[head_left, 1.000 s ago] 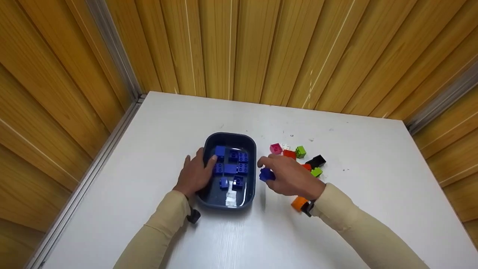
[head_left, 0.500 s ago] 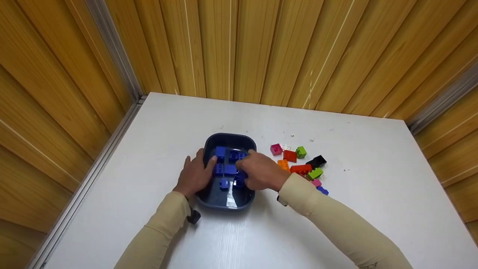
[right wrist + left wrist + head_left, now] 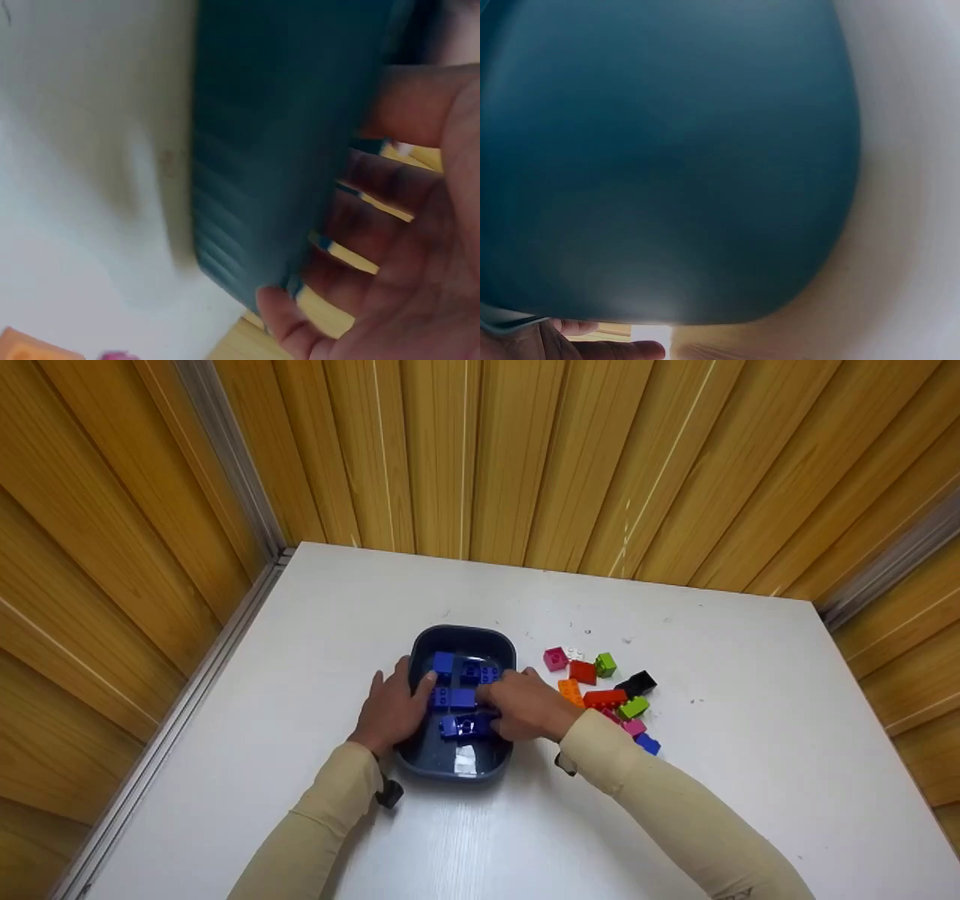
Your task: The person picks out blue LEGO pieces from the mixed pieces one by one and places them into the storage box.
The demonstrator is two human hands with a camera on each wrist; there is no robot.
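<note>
A dark blue tray (image 3: 463,631) sits on the white table and holds several blue bricks (image 3: 442,664) and a white brick (image 3: 465,757). My left hand (image 3: 394,706) grips the tray's left rim, thumb hooked over the edge; in the left wrist view the tray wall (image 3: 667,150) fills the frame. My right hand (image 3: 525,709) reaches over the right rim, its fingertips beside a blue brick (image 3: 463,725) lying in the tray. In the right wrist view that hand (image 3: 420,225) shows loosely spread fingers past the tray wall (image 3: 262,150), with nothing in the palm.
Loose bricks lie right of the tray: pink (image 3: 555,658), red (image 3: 581,671), green (image 3: 604,664), black (image 3: 637,684), orange (image 3: 570,690) and a small blue one (image 3: 647,744). Wooden walls close the table (image 3: 675,825) at the back and left.
My right hand carried a blue brick from beside the tray over the rim; the brick now lies inside. The loose bricks it covered are back in sight. The left hand has stayed put.
</note>
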